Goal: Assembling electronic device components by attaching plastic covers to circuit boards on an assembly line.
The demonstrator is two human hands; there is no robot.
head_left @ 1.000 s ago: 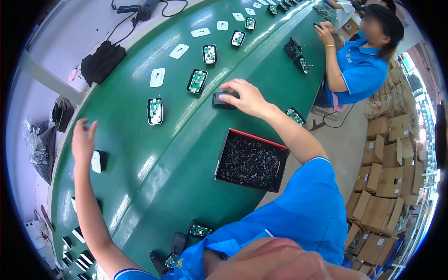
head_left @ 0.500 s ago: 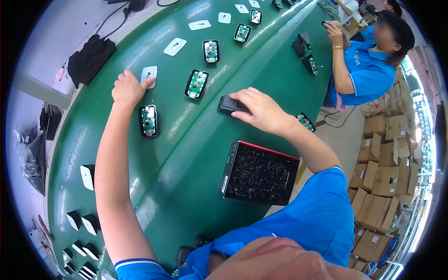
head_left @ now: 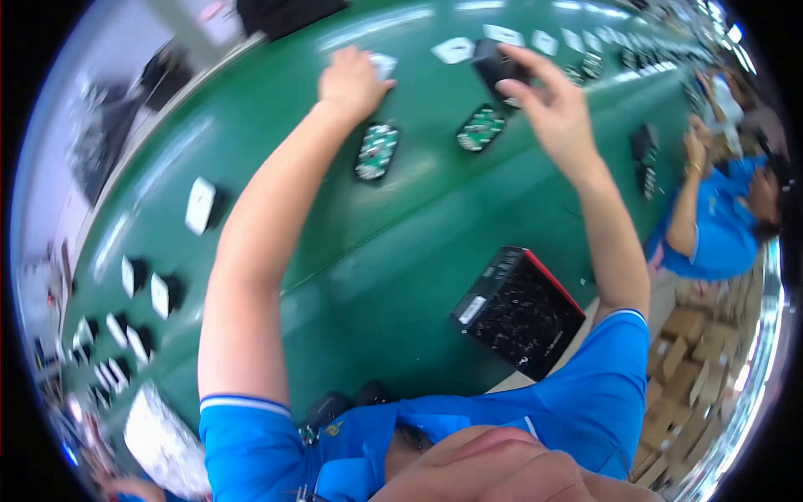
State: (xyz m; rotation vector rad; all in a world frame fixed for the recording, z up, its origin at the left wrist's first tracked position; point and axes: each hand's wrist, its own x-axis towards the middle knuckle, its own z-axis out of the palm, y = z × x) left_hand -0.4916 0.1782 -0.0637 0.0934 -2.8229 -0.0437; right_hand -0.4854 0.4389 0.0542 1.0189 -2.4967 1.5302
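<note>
My right hand (head_left: 556,109) holds a black box-shaped case (head_left: 492,60) between thumb and fingers, above the far row of parts. My left hand (head_left: 351,82) is over a small white plate (head_left: 383,67) on the green table, with its thumb spread from the fingers at the plate's edge. The hand covers part of the plate. Just nearer than it lies a black tray with a green circuit board (head_left: 377,152). A second circuit board in a black tray (head_left: 481,128) lies below the held case. Motion blurs the fingertips.
A black box of small dark screws (head_left: 523,314) stands near my right arm. White-faced black cases (head_left: 201,205) stand at the left. More white plates (head_left: 453,50) lie along the far side. A co-worker in blue (head_left: 719,205) is at the right, beside cardboard boxes (head_left: 682,335).
My right hand has carried the black case from the table's middle to the far row. My left hand has shifted over the white plate. The view has turned, moving the scene across the picture.
</note>
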